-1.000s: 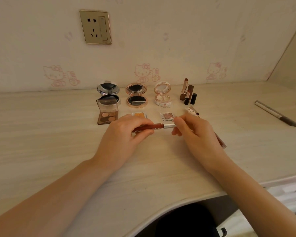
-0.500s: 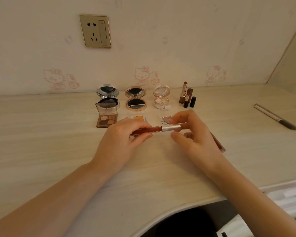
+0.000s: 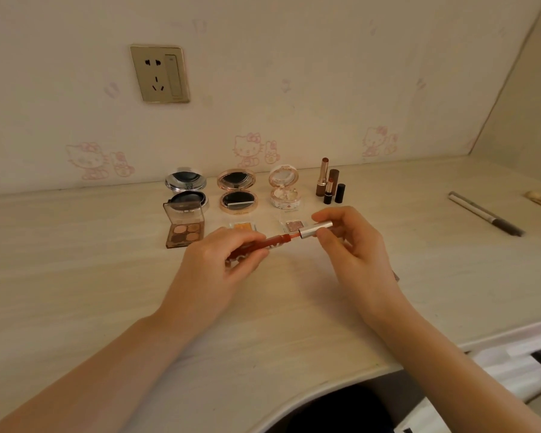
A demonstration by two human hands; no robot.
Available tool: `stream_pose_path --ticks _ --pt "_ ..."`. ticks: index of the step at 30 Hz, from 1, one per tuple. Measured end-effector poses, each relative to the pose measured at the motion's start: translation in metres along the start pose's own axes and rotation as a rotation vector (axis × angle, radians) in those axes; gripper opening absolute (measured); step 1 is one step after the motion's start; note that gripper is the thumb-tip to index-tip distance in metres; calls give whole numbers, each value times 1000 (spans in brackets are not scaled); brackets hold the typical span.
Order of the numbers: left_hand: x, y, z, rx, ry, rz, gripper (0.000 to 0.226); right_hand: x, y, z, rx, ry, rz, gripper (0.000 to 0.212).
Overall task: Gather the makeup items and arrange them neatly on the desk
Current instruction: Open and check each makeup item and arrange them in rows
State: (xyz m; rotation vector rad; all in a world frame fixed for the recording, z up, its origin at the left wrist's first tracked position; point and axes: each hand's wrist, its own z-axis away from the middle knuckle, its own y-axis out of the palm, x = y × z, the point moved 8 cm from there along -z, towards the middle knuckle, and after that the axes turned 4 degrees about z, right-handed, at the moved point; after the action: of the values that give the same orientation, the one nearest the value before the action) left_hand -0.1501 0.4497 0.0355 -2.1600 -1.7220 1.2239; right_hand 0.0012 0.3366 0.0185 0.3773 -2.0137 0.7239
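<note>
On the table (image 3: 75, 276), the open eyeshadow palette (image 3: 184, 231) lies at 10 o'clock from the left hand (image 3: 210, 273), whose fingers (image 3: 241, 240) are curled round the red lip gloss tube (image 3: 264, 243). The right hand (image 3: 356, 254) pinches the silver cap (image 3: 315, 230) between thumb and fingers at the tube's 2 o'clock end, with a short neck showing between cap and tube. From the tube, three open compacts (image 3: 237, 190) stand in a row at 12 o'clock, upright lipsticks (image 3: 329, 189) at 1 o'clock, and a grey pen (image 3: 484, 217) lies well apart at 3 o'clock.
</note>
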Motion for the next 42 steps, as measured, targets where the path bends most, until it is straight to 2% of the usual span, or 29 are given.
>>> stream_pose_path --ticks 2,8,13,15,20,24,31,36,42 --pt "-2 2 1 7 10 16 22 -2 -5 -2 -49 16 -26 19" --pt "-15 12 1 92 91 -40 38 3 -22 -8 -114 64 -106 11" --pt "-33 26 -4 214 -1 68 19 3 -49 -26 -54 107 -64 11" --pt "-42 37 -8 246 30 69 12 3 -60 -32 -13 120 -88 13" --pt "-68 72 -21 357 110 60 12 -7 -86 -47 47 178 -115 13" --pt "-88 106 -33 419 111 83 32 -18 -107 -61 54 207 -73 13" --pt "-111 159 -41 581 201 -159 64 -42 -127 -84 95 266 58 14" --pt "-101 177 -42 597 243 -261 63 -64 -127 -96 146 297 152 14" --pt "-95 178 -46 479 327 -287 59 -83 -107 -111 215 279 236 14"
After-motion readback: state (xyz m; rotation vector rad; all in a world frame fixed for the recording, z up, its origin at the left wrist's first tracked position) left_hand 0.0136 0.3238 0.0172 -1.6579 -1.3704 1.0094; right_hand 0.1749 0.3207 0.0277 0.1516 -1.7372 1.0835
